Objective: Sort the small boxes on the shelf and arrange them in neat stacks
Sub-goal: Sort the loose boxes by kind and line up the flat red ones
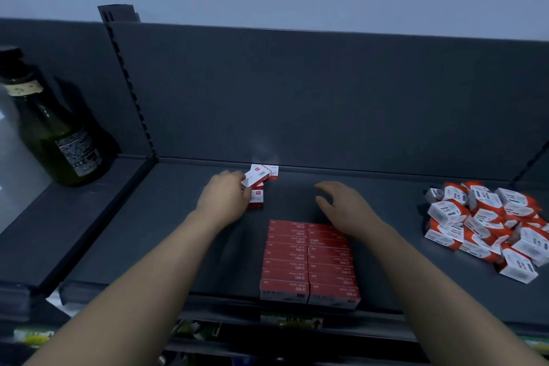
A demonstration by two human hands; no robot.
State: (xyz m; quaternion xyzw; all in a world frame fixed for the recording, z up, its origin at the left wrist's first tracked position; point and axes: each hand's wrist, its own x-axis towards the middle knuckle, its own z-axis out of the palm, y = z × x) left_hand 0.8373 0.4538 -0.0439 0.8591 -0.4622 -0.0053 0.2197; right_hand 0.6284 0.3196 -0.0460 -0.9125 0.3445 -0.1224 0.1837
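On the dark shelf (184, 235), two neat rows of red small boxes (309, 261) run from the front edge towards the back. Behind them, near the back panel, lie a few loose red-and-white boxes (260, 178). My left hand (225, 196) grips one of these loose boxes, tilted, over another that stands below it. My right hand (344, 205) hovers above the far end of the rows with its fingers relaxed and holds nothing.
A jumbled heap of white-and-orange boxes (487, 223) lies at the right of the shelf. A dark green bottle (56, 128) stands on the neighbouring shelf at the left, past a slotted upright (130, 80). Price tags (291, 321) hang below the front edge.
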